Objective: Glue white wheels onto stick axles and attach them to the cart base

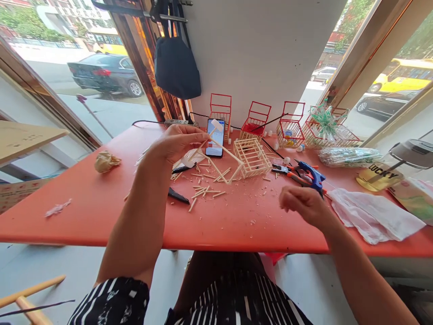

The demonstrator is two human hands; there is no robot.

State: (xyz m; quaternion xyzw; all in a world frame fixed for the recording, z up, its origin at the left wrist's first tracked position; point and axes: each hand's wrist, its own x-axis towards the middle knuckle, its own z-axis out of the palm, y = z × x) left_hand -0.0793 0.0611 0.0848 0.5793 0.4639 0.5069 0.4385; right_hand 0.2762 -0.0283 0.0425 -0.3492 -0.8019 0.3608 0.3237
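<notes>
My left hand (181, 143) is raised over the table, thumb and fingers pinched on a corner of an open frame of thin wooden sticks (226, 150). The frame hangs tilted to the right. Beside it a small cage-like box of wooden sticks (252, 158) rests on the table. My right hand (301, 203) is closed above the right part of the table, near the blue glue gun (311, 175). Whatever its curled fingers may hold is hidden. Below the frame lie loose cut sticks (203, 192) and black-handled cutters (178, 196).
Red-and-wood stick chairs (291, 122) line the back of the red table (216, 230), near a lit phone (215, 146). Pliers (280, 169), a white cloth (375, 216) and a cup (375, 176) lie right. A crumpled brown lump (106, 161) sits left.
</notes>
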